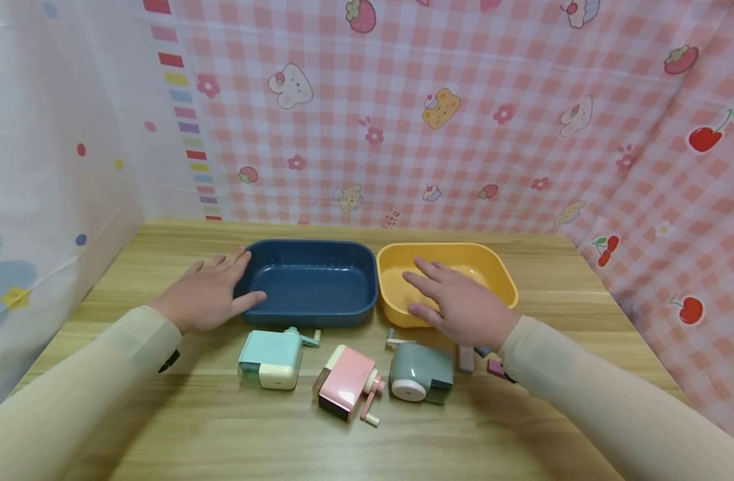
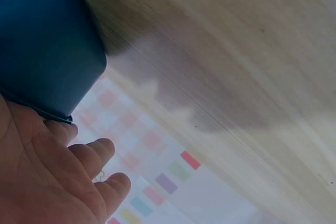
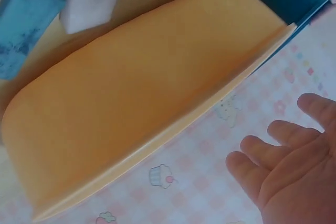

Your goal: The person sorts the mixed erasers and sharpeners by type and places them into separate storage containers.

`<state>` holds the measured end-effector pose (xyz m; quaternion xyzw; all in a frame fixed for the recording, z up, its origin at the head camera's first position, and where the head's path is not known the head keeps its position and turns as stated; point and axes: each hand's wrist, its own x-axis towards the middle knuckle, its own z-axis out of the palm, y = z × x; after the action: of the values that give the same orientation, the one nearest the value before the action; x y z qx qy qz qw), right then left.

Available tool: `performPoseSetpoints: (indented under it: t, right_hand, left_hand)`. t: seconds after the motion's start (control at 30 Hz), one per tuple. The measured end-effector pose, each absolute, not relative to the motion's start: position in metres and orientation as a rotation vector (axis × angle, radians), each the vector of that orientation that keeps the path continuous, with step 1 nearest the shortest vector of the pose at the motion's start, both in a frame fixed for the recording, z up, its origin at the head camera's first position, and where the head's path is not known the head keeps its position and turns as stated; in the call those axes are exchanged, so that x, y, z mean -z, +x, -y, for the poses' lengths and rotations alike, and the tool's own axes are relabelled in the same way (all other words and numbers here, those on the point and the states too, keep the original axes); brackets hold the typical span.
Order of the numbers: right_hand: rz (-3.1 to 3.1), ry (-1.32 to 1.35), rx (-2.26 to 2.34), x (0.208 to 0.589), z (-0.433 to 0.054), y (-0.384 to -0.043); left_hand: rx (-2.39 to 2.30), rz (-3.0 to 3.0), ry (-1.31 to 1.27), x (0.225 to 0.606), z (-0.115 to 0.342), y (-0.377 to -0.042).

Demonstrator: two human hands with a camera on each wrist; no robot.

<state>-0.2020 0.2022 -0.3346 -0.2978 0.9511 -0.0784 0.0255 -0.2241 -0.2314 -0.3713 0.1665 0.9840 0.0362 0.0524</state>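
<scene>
At the back of the table stand a dark blue plastic tray (image 1: pixel 309 314) and, close beside it, a yellow one (image 1: pixel 397 314). My left hand (image 1: pixel 207 290) lies over the blue tray's left rim, fingers straight. In the left wrist view its fingers (image 2: pixel 92 156) reach past the rim. My right hand (image 1: pixel 463 300) is held above the yellow tray with its fingers spread and nothing in it. Three hand-crank pencil sharpeners sit in front: a mint one (image 1: pixel 273 351), a pink one (image 1: pixel 350 377) lying at a slant, and a grey-green one (image 1: pixel 421 367).
Small blocks lie by my right wrist: a greyish one (image 1: pixel 465 359), a pink-purple one (image 1: pixel 495 367) and a blue one (image 3: pixel 26 22), partly hidden by the arm in the head view. A checked cloth (image 1: pixel 403 147) hangs behind the wooden table (image 1: pixel 222 434).
</scene>
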Motion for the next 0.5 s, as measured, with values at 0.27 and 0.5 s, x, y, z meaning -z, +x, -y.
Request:
performPoseSetpoints:
  t: [0.27, 0.5]
  right_hand:
    - [-2.923, -1.138, 0.215, 0.329, -0.203, -0.188]
    - [-2.840, -1.281, 0.156, 0.321, -0.205, -0.175]
  left_hand:
    - [-0.111, -2.991, 0.507, 0.371, 0.231, -0.224]
    - [-0.105, -2.995, 0.508, 0.370, 0.231, -0.224]
